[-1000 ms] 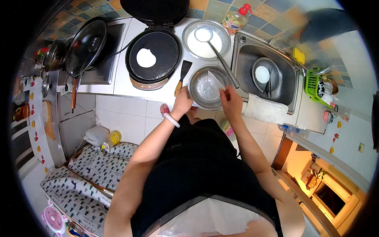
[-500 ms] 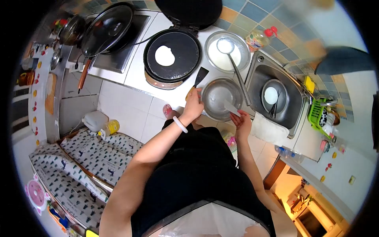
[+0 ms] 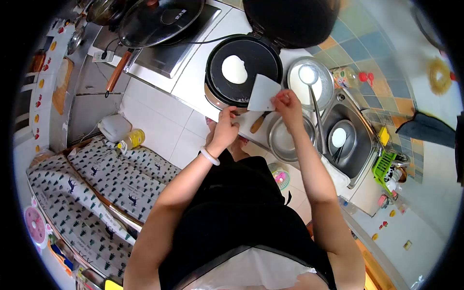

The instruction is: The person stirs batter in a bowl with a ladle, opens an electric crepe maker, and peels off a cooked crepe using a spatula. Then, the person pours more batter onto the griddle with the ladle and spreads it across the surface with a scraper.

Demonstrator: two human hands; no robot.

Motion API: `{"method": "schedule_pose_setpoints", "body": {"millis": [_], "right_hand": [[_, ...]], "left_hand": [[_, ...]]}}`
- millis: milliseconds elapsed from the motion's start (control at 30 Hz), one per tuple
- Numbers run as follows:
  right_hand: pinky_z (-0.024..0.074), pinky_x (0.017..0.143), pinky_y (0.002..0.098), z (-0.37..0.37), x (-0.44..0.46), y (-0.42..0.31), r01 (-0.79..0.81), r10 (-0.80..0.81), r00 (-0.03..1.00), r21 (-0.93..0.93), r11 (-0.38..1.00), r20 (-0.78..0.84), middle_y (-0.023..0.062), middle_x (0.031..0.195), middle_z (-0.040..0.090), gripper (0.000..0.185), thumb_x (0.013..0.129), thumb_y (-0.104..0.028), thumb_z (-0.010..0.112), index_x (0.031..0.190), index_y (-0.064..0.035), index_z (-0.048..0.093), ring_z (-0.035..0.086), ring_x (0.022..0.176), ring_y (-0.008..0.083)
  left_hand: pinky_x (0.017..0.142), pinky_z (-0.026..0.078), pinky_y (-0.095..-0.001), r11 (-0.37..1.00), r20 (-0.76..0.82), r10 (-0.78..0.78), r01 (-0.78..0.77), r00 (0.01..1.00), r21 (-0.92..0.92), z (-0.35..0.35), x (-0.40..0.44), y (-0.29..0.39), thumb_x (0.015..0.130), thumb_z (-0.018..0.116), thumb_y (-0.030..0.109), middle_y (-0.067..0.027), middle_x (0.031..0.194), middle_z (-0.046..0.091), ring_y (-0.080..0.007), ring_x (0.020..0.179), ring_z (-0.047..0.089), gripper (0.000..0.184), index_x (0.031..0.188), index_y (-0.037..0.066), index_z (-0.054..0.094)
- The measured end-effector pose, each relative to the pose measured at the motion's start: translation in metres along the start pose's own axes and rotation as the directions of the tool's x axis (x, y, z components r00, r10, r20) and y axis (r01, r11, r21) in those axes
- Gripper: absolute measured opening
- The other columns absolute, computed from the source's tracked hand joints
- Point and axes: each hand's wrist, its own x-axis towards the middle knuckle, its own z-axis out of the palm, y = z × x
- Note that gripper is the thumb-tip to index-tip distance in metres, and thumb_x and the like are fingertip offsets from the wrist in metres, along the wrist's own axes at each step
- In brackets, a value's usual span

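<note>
My right hand (image 3: 288, 107) pinches the white scraper (image 3: 262, 92) by the front edge of the pan (image 3: 261, 63); best go softly. I can't tell if my left hand (image 3: 225, 127) grips.

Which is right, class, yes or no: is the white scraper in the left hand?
No, the right hand holds the scraper, and the left hand is apart from it.

The right hand (image 3: 289, 108) pinches; left hand (image 3: 225, 128) curls.
</note>
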Motion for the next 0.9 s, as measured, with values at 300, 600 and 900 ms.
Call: {"method": "schedule_pose_setpoints", "body": {"millis": [300, 600, 900], "right_hand": [[0.0498, 0.067, 0.0401, 0.054, 0.120, -0.039, 0.384, -0.082, 0.899, -0.686, 0.618, 0.430, 0.0140, 0.084, 0.067, 0.023, 0.082, -0.005, 0.067, 0.103, -0.0051, 0.056, 0.065, 0.079, 0.0332], [0.0504, 0.074, 0.0402, 0.071, 0.159, -0.027, 0.568, 0.038, 0.751, -0.674, 0.473, 0.659, 0.0127, 0.090, 0.068, 0.013, 0.079, -0.007, 0.068, 0.092, -0.0068, 0.069, 0.065, 0.085, 0.0327], [0.0515, 0.079, 0.0391, 0.090, 0.190, -0.017, 0.569, 0.080, 0.735, -0.677, 0.467, 0.673, 0.0132, 0.096, 0.069, 0.020, 0.078, -0.007, 0.069, 0.098, -0.0088, 0.071, 0.065, 0.089, 0.0323]], "left_hand": [[0.080, 0.045, -0.0354, 0.999, 0.033, -0.042, 0.042, 0.999, 0.007, -0.077, 0.041, -0.020, 0.076, 0.058, -0.002, -0.0104, 0.102, 0.052, -0.0258, 0.092, 0.055, 0.050, 0.123, 0.006, 0.046], [0.077, 0.045, -0.0373, 0.989, 0.085, -0.130, 0.135, 0.988, -0.055, -0.097, 0.060, -0.022, 0.076, 0.058, -0.001, -0.0107, 0.101, 0.053, -0.0261, 0.087, 0.056, 0.049, 0.123, 0.006, 0.046], [0.072, 0.048, -0.0373, 0.985, 0.114, -0.151, 0.160, 0.982, -0.070, -0.098, 0.069, -0.026, 0.078, 0.058, -0.002, -0.0131, 0.104, 0.053, -0.0260, 0.076, 0.057, 0.051, 0.126, 0.006, 0.044]]}}
